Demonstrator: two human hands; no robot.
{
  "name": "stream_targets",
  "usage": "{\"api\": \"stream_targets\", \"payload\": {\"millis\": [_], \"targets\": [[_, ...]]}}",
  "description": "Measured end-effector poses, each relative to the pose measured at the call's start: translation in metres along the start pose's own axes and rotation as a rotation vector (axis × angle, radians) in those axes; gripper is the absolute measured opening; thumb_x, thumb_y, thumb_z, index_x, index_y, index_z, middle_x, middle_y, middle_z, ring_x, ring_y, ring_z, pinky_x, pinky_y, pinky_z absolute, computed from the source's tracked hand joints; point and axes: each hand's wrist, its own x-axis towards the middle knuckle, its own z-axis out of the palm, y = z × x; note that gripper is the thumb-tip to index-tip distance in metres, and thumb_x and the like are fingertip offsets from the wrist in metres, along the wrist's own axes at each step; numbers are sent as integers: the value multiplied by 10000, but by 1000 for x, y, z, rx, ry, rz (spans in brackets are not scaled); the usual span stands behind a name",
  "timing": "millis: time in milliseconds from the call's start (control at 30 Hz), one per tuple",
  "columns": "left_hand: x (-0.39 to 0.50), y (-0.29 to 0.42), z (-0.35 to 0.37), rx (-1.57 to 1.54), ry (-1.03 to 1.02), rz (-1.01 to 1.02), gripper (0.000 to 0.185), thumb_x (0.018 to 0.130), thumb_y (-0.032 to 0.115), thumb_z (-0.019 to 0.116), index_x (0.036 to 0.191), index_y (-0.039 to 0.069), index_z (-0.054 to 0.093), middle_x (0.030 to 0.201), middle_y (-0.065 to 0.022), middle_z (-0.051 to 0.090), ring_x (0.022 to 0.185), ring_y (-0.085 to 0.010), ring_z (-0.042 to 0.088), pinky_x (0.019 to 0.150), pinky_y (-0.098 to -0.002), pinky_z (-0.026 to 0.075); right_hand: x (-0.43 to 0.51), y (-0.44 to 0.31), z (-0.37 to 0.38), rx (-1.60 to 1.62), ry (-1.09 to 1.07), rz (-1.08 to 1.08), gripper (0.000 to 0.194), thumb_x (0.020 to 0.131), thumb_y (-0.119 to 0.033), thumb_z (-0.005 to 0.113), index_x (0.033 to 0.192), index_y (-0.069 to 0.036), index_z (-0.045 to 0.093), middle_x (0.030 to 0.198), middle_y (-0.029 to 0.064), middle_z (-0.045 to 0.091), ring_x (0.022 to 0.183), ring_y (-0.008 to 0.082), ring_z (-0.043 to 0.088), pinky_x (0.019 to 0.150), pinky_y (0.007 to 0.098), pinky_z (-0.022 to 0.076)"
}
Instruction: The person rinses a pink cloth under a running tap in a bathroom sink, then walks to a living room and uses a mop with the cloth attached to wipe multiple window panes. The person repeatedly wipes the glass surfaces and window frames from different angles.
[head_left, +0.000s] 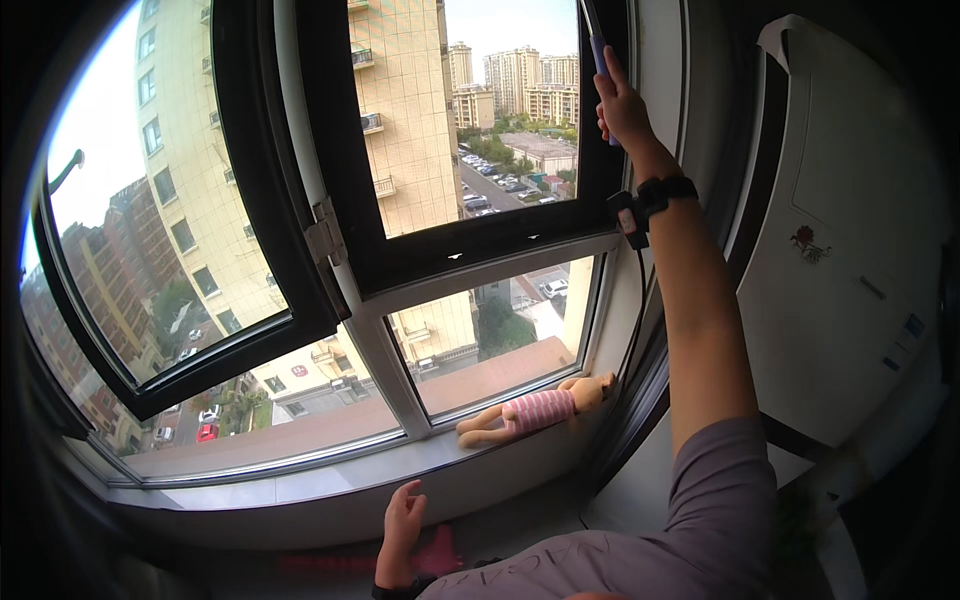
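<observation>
My right hand (624, 109) is raised at the upper right, closed around the purple handle (598, 54) of a tool with a metal shaft. The tool's far end runs out of the picture at the top. It lies along the right side of a dark-framed window panel (480, 232) with a screen-like pane. Low in the picture, my left hand (403, 517) hangs before the sill with its fingers loosely bent and nothing visible in it. A doll in a pink striped outfit (538, 412) lies on the white window sill (322, 480).
At the left, a dark-framed window sash (217, 360) is swung on its hinge (326, 232). A black device (628, 219) with a hanging cable is near my right wrist. A white door-like panel (847, 300) stands right. A blurred pink object (442, 553) lies below.
</observation>
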Motion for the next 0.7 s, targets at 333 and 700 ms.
{"api": "stream_targets", "payload": {"millis": [333,700], "targets": [[11,32,15,79,-212,-4,314,846,158,564,1147,69,546,909,-103,605,784,-169,585,718,-286,466,-315,175,58,-230,-24,164,523,929,-227,462,1401,-278,243,677,202,584,621,364,605,521,409,447],[143,125,258,-439,-743,201,555,884,297,565,1308,30,328,1160,-165,521,1074,-214,519,897,-331,428,-606,173,-5,-136,-205,310,562,895,-102,509,1396,-218,281,768,191,578,671,356,586,597,375,471]]}}
